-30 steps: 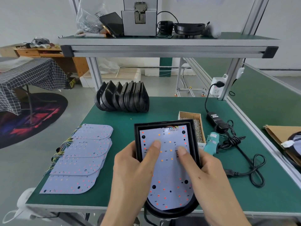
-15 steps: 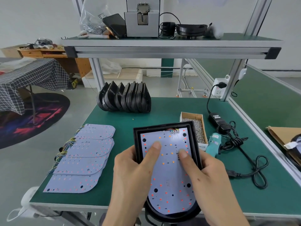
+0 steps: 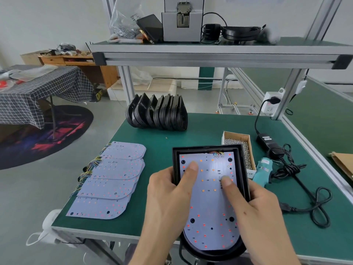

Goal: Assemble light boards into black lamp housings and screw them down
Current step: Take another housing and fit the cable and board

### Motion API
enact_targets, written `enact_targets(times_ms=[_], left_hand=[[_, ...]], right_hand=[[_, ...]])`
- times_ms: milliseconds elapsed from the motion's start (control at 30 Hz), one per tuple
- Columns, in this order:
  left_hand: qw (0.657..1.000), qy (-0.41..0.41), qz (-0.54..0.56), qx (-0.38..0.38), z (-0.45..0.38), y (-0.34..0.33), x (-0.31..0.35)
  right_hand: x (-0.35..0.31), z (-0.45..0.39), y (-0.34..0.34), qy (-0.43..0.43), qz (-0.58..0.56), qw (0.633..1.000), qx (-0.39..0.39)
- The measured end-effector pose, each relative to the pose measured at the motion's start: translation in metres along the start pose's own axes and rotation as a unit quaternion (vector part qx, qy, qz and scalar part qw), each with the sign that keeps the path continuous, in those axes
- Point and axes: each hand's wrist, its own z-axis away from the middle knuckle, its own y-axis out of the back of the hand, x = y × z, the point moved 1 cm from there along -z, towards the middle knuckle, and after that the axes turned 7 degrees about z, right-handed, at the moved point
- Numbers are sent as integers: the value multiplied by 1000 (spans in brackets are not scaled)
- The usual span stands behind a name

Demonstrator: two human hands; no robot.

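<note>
A black lamp housing (image 3: 242, 169) is held over the green bench's front edge, with a white light board (image 3: 209, 199) lying inside it. My left hand (image 3: 168, 196) grips the housing's left side, its thumb pressing on the board. My right hand (image 3: 256, 211) grips the right side, thumb on the board too. Coloured wires show at the board's top edge. Several loose light boards (image 3: 112, 180) overlap in a row at the left. A row of empty black housings (image 3: 158, 113) stands on edge at the back.
A cardboard box of screws (image 3: 238, 146) sits right of the held housing. A teal electric screwdriver (image 3: 262, 171) lies beside it, its black cable (image 3: 305, 196) and power adapter (image 3: 267, 142) trailing right. An overhead shelf (image 3: 210, 52) carries a grey machine.
The housing with its board has tilted and shifted slightly between my hands. My left thumb slid up toward the board's upper left. Both hands keep their grip.
</note>
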Motion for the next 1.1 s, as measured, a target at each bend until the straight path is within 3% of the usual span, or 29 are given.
enact_targets(times_ms=[200, 367, 633, 800, 933, 1100], left_hand=[[999, 15, 27, -16, 0, 0, -2], [997, 13, 37, -65, 1, 1, -3], [992, 58, 71, -87, 2, 0, -7], [977, 40, -42, -206, 17, 7, -13], [976, 20, -118, -180, 24, 7, -19], [977, 10, -134, -164, 26, 4, -20]], right_hand=[[7, -2, -4, -8, -29, 999, 15], [14, -5, -5, -78, -104, 992, 0], [14, -5, -3, -56, -92, 994, 17], [15, -17, 0, -88, -136, 986, 44], [15, -23, 1, -82, -135, 986, 50], [17, -22, -1, -74, -108, 990, 56]])
